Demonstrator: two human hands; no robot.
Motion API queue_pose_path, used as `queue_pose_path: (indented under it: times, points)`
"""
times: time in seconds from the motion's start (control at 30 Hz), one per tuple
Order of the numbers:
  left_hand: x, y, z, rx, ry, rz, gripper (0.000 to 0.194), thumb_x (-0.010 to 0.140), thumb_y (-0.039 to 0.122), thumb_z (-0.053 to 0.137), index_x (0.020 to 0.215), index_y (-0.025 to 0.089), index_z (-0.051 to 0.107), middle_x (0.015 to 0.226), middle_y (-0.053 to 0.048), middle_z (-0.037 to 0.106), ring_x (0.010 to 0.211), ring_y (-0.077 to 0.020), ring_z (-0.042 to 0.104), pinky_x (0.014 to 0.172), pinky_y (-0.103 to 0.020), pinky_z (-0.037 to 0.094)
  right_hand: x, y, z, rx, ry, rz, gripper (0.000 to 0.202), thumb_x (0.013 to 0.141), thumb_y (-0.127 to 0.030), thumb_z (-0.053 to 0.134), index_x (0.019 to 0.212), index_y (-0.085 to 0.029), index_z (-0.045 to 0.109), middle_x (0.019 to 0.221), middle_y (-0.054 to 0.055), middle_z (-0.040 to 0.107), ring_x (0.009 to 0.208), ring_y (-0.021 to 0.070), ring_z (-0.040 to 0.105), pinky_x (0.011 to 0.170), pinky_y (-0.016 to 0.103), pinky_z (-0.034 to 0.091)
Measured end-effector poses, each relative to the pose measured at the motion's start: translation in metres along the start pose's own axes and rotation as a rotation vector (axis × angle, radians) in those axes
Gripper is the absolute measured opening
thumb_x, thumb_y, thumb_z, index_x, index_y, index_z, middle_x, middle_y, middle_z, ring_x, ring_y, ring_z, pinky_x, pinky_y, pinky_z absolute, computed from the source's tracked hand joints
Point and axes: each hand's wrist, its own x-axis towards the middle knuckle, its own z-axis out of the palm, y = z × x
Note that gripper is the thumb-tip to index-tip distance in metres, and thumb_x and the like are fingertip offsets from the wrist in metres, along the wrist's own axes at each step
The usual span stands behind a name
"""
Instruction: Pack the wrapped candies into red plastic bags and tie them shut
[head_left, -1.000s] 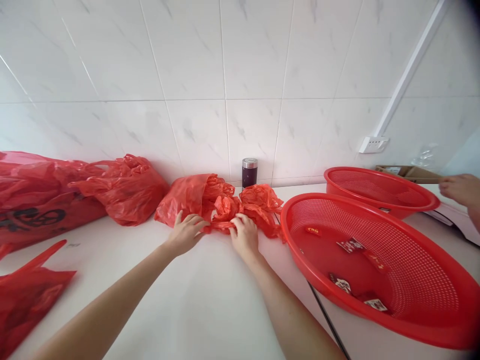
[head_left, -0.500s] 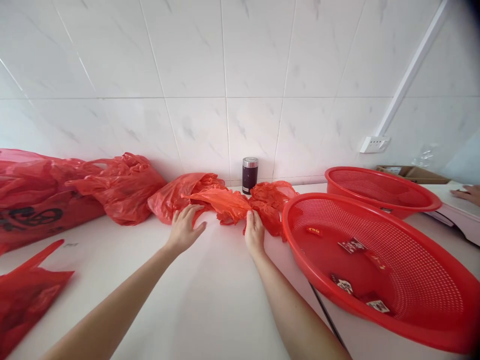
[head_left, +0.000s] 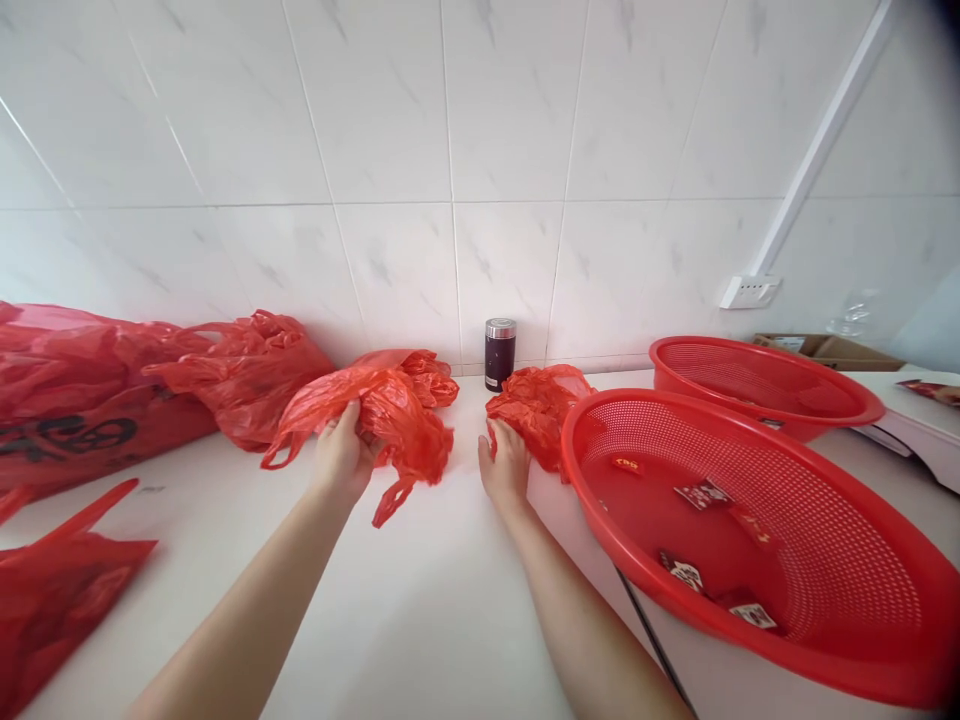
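A thin red plastic bag (head_left: pixel 409 425) is pinched in my left hand (head_left: pixel 345 455), bunched up with its loops hanging down over the white table (head_left: pixel 420 610). Behind it another red bag (head_left: pixel 433 380) lies against the wall. My right hand (head_left: pixel 506 468) rests low beside a crumpled red bag (head_left: pixel 544 405), thumb apart from the fingers. Its fingertips overlap the bag's near edge; whether they touch it I cannot tell. A dark tumbler with a silver lid (head_left: pixel 499 355) stands upright behind that bag.
On the right, a large red plastic basket (head_left: pixel 847 510) holds several small wrapped packets. A second red basket (head_left: pixel 750 375) stands behind it, near a cardboard box (head_left: pixel 847 352). Filled red bags (head_left: pixel 255 375) line the left, and another red bag (head_left: pixel 67 590) lies nearer me.
My left hand has taken hold of the bag and pulled it left, away from my right hand. My right hand has let go of it. The other person's hand at far right is gone.
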Motion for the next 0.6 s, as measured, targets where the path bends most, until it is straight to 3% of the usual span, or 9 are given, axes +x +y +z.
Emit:
queue_pose_path:
  times: [0.13, 0.3, 0.37, 0.47, 0.6]
  points:
    - [-0.017, -0.004, -0.009, -0.067, 0.019, -0.101, 0.007, 0.086, 0.018, 0.055, 0.089, 0.017, 0.062, 0.078, -0.002, 0.069, 0.063, -0.0124, 0.066, 0.06, -0.026, 0.056, -0.007, -0.035, -0.017, 0.285, 0.043, -0.217, 0.026, 0.093, -0.033, 0.043, 0.109, -0.019, 0.058, 0.111, 0.009, 0.063, 0.107, 0.0207, 0.055, 0.095, 0.037, 0.041]
    - [-0.046, -0.014, -0.007, -0.064, -0.062, -0.107, 0.013, 0.076, 0.026, 0.07, 0.08, 0.014, 0.064, 0.071, -0.003, 0.069, 0.059, -0.0122, 0.064, 0.055, -0.021, 0.053, -0.028, -0.071, -0.02, 0.467, -0.206, -0.191, 0.027, 0.082, -0.04, 0.059, 0.101, -0.022, 0.054, 0.097, 0.003, 0.063, 0.084, 0.0163, 0.059, 0.076, 0.028, 0.047]
    - [-0.051, -0.013, -0.008, -0.05, -0.07, -0.077, 0.02, 0.072, 0.029, 0.075, 0.081, 0.014, 0.066, 0.074, -0.004, 0.07, 0.062, -0.0133, 0.064, 0.057, -0.022, 0.053, -0.028, -0.069, -0.016, 0.455, -0.245, -0.119, 0.017, 0.079, -0.035, 0.059, 0.09, -0.022, 0.055, 0.084, 0.0, 0.062, 0.072, 0.0151, 0.057, 0.068, 0.027, 0.045]
    - [-0.048, -0.006, -0.015, -0.052, 0.005, -0.011, 0.019, 0.072, 0.028, 0.075, 0.084, 0.016, 0.067, 0.079, -0.002, 0.071, 0.068, -0.0134, 0.066, 0.064, -0.024, 0.055, -0.017, -0.052, -0.012, 0.468, -0.201, 0.003, 0.006, 0.079, -0.028, 0.053, 0.08, -0.022, 0.054, 0.069, -0.003, 0.058, 0.061, 0.0141, 0.053, 0.062, 0.026, 0.042]
    - [-0.035, 0.01, -0.033, -0.07, 0.13, 0.056, 0.007, 0.076, 0.018, 0.069, 0.082, 0.019, 0.065, 0.082, 0.001, 0.07, 0.073, -0.0108, 0.066, 0.07, -0.021, 0.055, 0.0, -0.037, -0.016, 0.547, -0.104, 0.114, 0.014, 0.083, -0.035, 0.049, 0.084, -0.022, 0.049, 0.075, -0.001, 0.059, 0.066, 0.0143, 0.056, 0.061, 0.026, 0.046]
